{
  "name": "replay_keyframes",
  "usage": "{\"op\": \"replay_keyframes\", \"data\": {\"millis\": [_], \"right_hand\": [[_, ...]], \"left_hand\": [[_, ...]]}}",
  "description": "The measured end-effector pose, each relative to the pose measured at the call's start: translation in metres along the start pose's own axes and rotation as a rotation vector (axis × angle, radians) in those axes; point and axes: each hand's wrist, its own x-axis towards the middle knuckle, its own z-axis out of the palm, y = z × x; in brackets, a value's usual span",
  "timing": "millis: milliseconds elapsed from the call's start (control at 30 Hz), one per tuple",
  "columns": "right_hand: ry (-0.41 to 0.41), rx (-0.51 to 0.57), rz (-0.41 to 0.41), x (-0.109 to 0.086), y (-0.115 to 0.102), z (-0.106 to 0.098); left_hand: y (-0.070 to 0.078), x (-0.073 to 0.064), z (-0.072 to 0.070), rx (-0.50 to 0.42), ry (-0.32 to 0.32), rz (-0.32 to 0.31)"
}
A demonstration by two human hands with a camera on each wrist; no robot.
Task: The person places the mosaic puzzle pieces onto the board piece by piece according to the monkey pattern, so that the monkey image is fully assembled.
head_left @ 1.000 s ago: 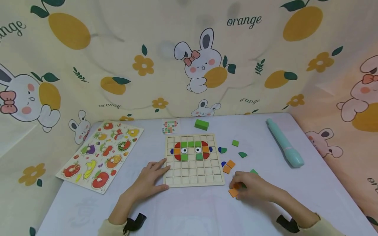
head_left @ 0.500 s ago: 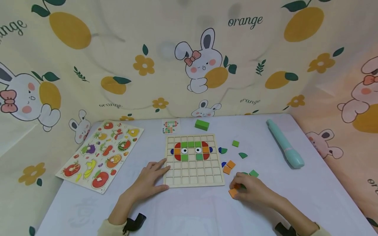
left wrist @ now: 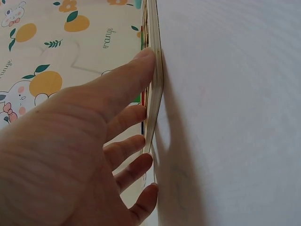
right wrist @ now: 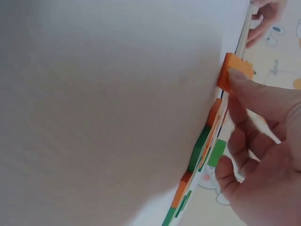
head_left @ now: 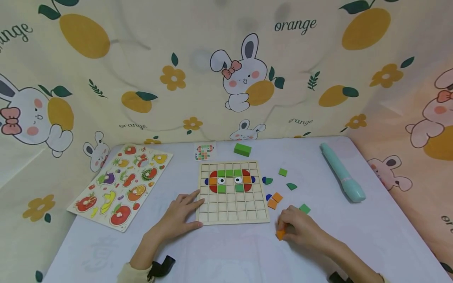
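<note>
My left hand [head_left: 178, 216] rests at the left edge of a wooden grid board [head_left: 232, 206], fingers spread and fairly straight. In the left wrist view the thumb [left wrist: 134, 70] lies along the board's side. Colored tiles on the grid form a pattern with two round eyes [head_left: 221, 181]. To the board's lower right, my right hand [head_left: 301, 226] pinches an orange square tile [right wrist: 228, 70], the thumb pressing its face in the right wrist view. Loose tiles by that hand include two orange squares [head_left: 272, 203] and a green square [head_left: 304, 208]; other pieces are partly hidden behind the hand.
A pattern card [head_left: 204, 152] and a green block [head_left: 242, 149] stand behind the board. A fruit puzzle board [head_left: 122, 184] lies at the left, a teal tube-shaped object [head_left: 341, 173] at the right. Green quarter-round pieces [head_left: 291, 186] and blue half-rounds [head_left: 264, 180] are scattered right of the grid.
The orange tile has turned in my right fingers, showing narrower in the head view, and that hand has shifted slightly to the right. My left hand has stayed at the board's edge.
</note>
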Motion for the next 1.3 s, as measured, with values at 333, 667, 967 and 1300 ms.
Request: {"op": "replay_keyframes", "data": {"millis": [333,667,967,1300], "right_hand": [[0.001,0.558,0.085,0.013,-0.002,0.005],[0.086,0.665,0.257,0.105,-0.026,0.033],[0.134,0.479,0.181,0.156,-0.043,0.057],[0.171,0.391,0.233,0.163,-0.047,0.061]], "left_hand": [[0.0,0.0,-0.001,0.007,-0.01,-0.01],[0.0,-0.004,-0.001,0.007,-0.012,-0.021],[0.0,-0.002,-0.001,-0.012,-0.015,-0.015],[0.0,-0.001,0.0,-0.011,0.002,0.0]]}}
